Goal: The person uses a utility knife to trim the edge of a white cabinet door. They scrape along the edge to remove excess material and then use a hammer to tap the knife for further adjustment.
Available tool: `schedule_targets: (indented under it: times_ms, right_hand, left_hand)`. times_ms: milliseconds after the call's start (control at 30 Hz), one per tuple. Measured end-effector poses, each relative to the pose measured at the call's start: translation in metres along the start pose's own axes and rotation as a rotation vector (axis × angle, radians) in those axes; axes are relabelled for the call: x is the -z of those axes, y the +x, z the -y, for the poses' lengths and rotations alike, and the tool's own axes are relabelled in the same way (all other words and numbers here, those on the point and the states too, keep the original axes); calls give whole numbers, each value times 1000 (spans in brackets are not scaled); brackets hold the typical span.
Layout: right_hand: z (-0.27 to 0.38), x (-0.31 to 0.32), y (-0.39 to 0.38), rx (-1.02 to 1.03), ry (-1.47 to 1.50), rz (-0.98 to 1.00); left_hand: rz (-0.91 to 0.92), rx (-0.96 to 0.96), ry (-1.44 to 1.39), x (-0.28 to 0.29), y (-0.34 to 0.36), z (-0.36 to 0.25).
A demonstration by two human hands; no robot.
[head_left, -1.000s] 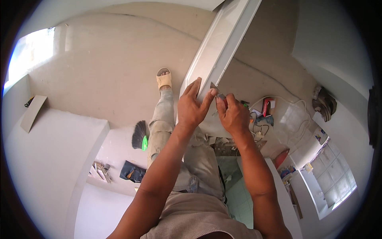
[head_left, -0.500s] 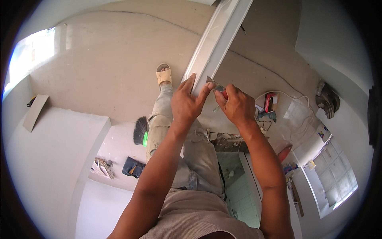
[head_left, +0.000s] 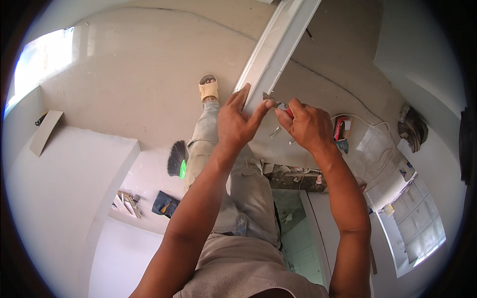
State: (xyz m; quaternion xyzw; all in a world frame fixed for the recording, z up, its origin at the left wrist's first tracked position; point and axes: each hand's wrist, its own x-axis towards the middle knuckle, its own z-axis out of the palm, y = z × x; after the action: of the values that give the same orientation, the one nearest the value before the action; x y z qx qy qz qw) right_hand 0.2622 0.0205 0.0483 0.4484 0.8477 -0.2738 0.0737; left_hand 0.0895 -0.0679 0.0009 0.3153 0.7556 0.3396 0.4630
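A long white door-frame-like profile (head_left: 287, 37) runs from the far edge down to my hands. My left hand (head_left: 235, 121) lies on its near end, fingers stretched along the surface and thumb reaching right to the blade of a scraper. Closed around the red handle of that scraper (head_left: 275, 101) is my right hand (head_left: 311, 124). The metal blade points left and meets the profile's right edge close to my left thumb. My right fingers hide part of the handle.
My sandalled foot (head_left: 208, 88) stands left of the profile. A black-bristled brush (head_left: 176, 160) lies beside my leg. On the right are a red box (head_left: 342, 128), a pale cable (head_left: 380, 121) and a dark bundle (head_left: 412, 128). Debris fills a ledge (head_left: 295, 179) below my hands.
The view has shifted slightly. My right hand has moved a little to the right with the scraper, its blade still at the profile's edge. The left hand remains on the profile.
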Motion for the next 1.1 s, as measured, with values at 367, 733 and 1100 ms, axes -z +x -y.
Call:
schedule_targets:
  times_ms: [367, 733, 1100]
  right_hand:
    - [19, -14, 6, -124, -63, -133]
    - [25, -20, -7, -186, 46, -45]
    - [37, -23, 3, -295, 28, -160]
  left_hand:
    - [-7, 83, 218, 1, 9, -9]
    - [27, -21, -46, 1, 6, 9]
    - [-9, 82, 129, -2, 17, -1]
